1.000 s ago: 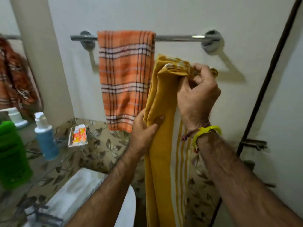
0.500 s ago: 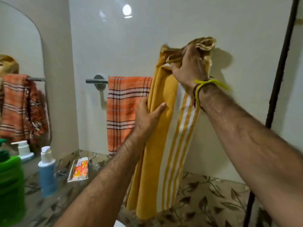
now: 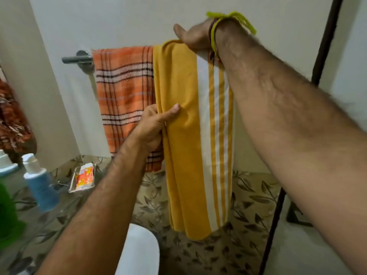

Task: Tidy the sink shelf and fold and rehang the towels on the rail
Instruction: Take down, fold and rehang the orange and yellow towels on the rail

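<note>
Our right hand presses the yellow towel top, seemingly over the rail; our left hand pinches its edge beside the orange towel.

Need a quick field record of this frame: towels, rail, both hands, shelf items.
yellow towel: folded lengthwise, draped at rail height, hanging down
orange towel: hung on the rail, left of the yellow one, edges touching
rail: only the left end shows
right hand: on the top fold of the yellow towel; fingers hidden
left hand: grip pinches the yellow towel's left edge, midway down
shelf: blue bottle, orange packet, green container blurred at left edge
</note>
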